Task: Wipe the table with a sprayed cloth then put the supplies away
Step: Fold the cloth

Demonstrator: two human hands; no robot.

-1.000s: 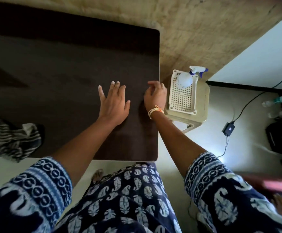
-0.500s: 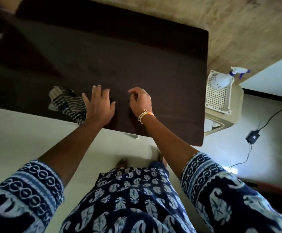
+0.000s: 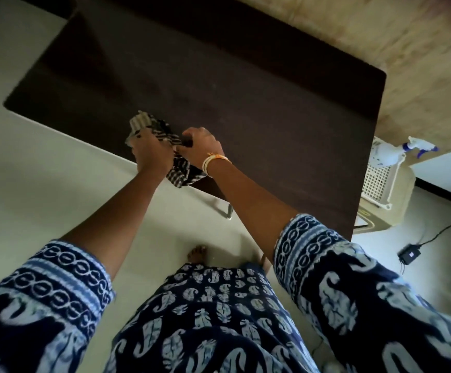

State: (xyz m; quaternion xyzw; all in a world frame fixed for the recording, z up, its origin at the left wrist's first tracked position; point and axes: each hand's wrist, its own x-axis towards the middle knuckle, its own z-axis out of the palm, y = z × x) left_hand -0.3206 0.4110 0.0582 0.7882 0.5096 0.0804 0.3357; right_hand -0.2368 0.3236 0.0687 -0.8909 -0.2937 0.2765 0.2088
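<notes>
A dark brown table [image 3: 259,84] fills the upper middle of the head view. At its near edge lies a black-and-white striped cloth [image 3: 162,131], bunched up. My left hand [image 3: 150,152] grips the cloth's left part. My right hand [image 3: 201,148], with bangles at the wrist, grips its right part. A fold of the cloth hangs down between my wrists, past the table's edge. A white spray bottle [image 3: 388,153] with a blue trigger stands to the right of the table on a white lattice basket [image 3: 379,181].
The basket rests on a beige plastic stool [image 3: 380,219] beside the table's right end. A black adapter [image 3: 409,254] with a cable lies on the pale floor at the right. A metal table leg [image 3: 229,211] shows below the near edge. My bare foot [image 3: 197,253] is by it.
Both hands moved left along the table from flat on the top to the cloth and closed on it. The view has swung left, so the stool and bottle sit further right.
</notes>
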